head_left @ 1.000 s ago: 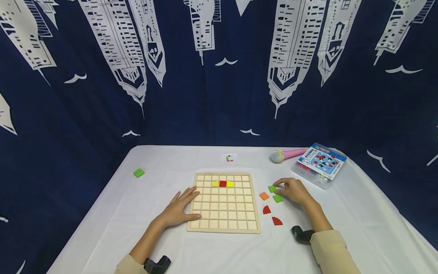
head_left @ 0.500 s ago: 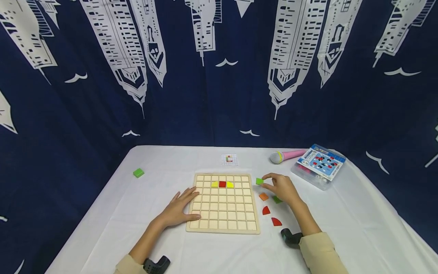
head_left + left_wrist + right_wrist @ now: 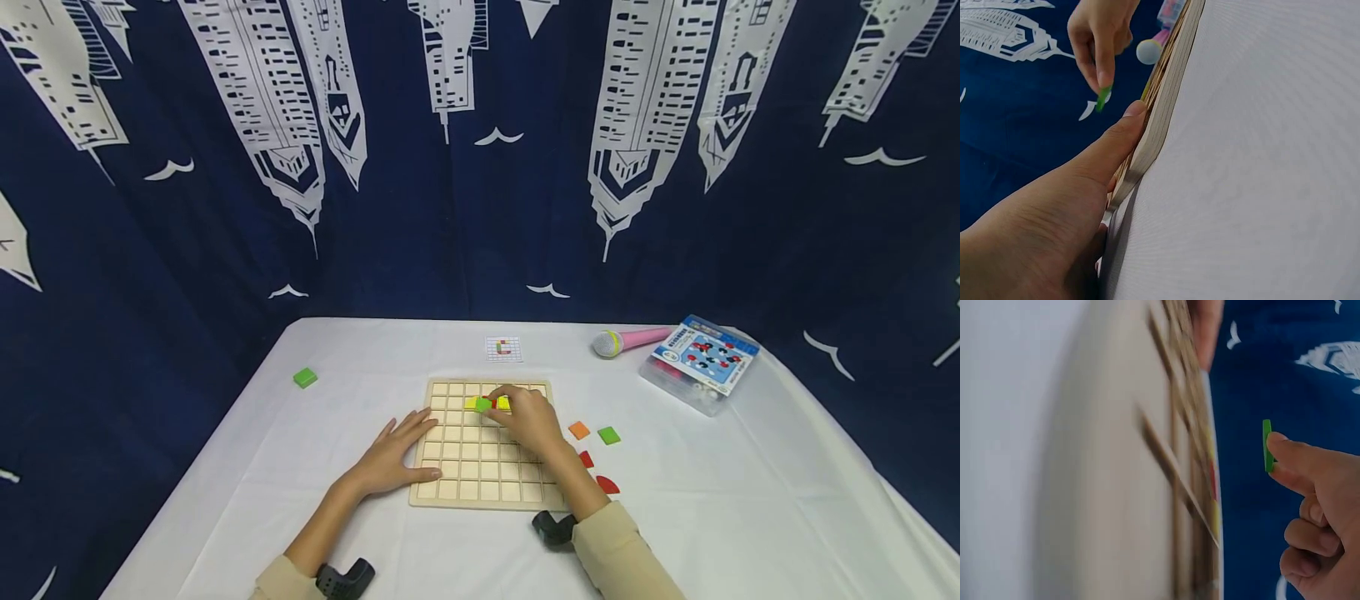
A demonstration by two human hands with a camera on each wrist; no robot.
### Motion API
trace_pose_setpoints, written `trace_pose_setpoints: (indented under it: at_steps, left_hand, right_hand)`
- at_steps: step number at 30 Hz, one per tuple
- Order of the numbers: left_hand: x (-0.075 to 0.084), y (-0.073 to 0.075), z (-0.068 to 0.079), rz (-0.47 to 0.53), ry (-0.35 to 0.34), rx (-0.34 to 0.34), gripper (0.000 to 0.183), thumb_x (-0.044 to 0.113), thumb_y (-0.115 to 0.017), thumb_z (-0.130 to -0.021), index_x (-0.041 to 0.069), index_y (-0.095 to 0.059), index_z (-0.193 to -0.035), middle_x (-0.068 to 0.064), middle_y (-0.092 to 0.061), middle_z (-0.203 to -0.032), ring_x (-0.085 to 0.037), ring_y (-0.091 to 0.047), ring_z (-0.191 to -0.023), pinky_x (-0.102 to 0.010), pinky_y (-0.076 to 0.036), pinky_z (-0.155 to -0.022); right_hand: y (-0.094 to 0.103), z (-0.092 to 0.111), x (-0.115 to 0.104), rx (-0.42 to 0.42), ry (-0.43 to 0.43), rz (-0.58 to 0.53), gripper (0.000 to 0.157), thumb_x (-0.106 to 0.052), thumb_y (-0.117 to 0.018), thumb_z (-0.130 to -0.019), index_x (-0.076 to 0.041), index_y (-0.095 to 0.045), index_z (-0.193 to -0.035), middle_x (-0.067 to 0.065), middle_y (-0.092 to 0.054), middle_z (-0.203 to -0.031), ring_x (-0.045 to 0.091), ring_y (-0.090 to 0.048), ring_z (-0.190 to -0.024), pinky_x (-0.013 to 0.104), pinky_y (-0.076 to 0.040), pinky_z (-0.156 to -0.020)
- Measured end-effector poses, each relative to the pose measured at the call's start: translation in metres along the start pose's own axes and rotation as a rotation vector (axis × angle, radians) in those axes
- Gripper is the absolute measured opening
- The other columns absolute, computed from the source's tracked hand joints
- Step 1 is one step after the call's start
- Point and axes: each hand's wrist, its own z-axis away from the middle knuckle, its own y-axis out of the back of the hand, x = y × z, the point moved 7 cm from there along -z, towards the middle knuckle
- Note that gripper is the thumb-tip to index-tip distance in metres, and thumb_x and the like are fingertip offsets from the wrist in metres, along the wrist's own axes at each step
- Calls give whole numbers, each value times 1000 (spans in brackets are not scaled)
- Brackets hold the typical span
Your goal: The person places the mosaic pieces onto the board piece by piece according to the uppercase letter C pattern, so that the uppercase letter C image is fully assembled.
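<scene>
My right hand pinches a green square tile between thumb and forefinger, above the upper part of the wooden grid board. In the right wrist view the tile is apart from the board. Beneath that hand, yellow pieces and a partly hidden red square lie in the board's second row. My left hand rests on the board's left edge with its fingers spread; its thumb lies over the rim in the left wrist view.
Right of the board lie an orange tile, another green tile and two red quarter-round pieces. Behind are a pattern card, a pink microphone and a plastic box. More green tile sits far left.
My right hand has lifted one green tile from the group at the right and carried it left over the board. The left hand has stayed in place.
</scene>
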Motion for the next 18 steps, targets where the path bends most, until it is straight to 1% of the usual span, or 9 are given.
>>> trace_pose_setpoints:
  at_steps: [2,4,5,7,8,11,15,18]
  left_hand:
    - [0,-1,0,-5,0,-7,87,62,-62,-75,13,-38,-142,-4,-22,-151,-26,-15,-139,-47,-4,-112]
    - [0,-1,0,-4,-5,-7,86,63,-62,-75,13,-38,-142,-5,-23,-151,-26,-15,-139,-48,-4,-112]
    - [0,-1,0,-4,-7,-7,86,63,-62,-75,13,-38,-141,-5,-23,-151,-26,-15,-139,-48,-4,-112]
    - [-1,-1,0,-1,-11,-5,87,63,-62,-75,12,-38,-141,-5,-23,-151,-27,-15,-139,-48,-4,-111]
    - [-1,0,0,0,-11,-2,87,63,-62,-75,12,-38,-141,-5,-23,-151,-27,-15,-138,-48,-5,-111]
    - [-1,0,0,3,-12,0,87,63,-62,-75,12,-38,-141,-5,-23,-151,-27,-15,-138,-48,-5,-111]
    - [0,0,-1,1,-13,1,86,62,-63,-75,12,-38,-141,-5,-23,-151,-27,-15,-138,-48,-5,-111]
    - [0,0,0,1,-12,5,86,61,-63,-75,13,-39,-141,-5,-23,-151,-28,-16,-138,-48,-5,-111]
  right_hand:
    - [-11,-1,-4,-23,0,11,29,-31,-75,-77,-11,-70,-98,-3,-54,-54,6,-36,-47,21,-30,-40]
    - [-21,-2,-5,-43,2,22,29,-31,-75,-77,-11,-70,-97,1,-65,-67,8,-48,-52,22,-39,-43]
    - [-24,-3,-5,-50,-1,28,28,-31,-75,-77,-11,-70,-97,3,-68,-74,10,-54,-57,24,-44,-47]
    - [-29,-4,-6,-51,1,46,27,-31,-75,-77,-12,-70,-96,3,-70,-89,16,-64,-70,27,-51,-57]
    - [-31,-4,-5,-54,2,48,27,-31,-75,-77,-12,-70,-96,4,-70,-92,18,-65,-75,29,-52,-60]
    - [-34,-4,-5,-65,-2,53,27,-31,-74,-78,-12,-70,-97,5,-70,-95,23,-66,-80,33,-53,-63]
    - [-37,-5,-3,-78,-8,66,28,-32,-74,-78,-12,-71,-98,5,-70,-96,24,-66,-83,34,-53,-64]
    - [-36,-5,-2,-70,-4,71,28,-32,-74,-78,-13,-71,-98,4,-70,-96,24,-65,-86,34,-53,-66]
